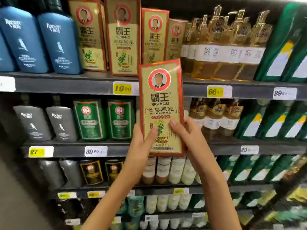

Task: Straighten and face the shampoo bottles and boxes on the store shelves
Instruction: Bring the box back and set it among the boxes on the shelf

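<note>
I hold a tall yellow and red Bawang shampoo box [160,97] upright in front of the shelves, its printed face toward me. My left hand [141,140] grips its lower left edge, thumb on the front. My right hand [187,135] grips the lower right edge, thumb across the front too. Several matching Bawang boxes [123,37] stand on the top shelf [83,85] behind it, stepping back toward the right, with the rightmost box [176,39] set deepest.
Blue bottles [58,42] stand left of the boxes, amber pump bottles [221,47] and green packs [285,44] to the right. The shelf below carries grey bottles [48,123], green Bawang bottles [106,120] and brown bottles [216,117]. Price tags [123,88] line the shelf edges.
</note>
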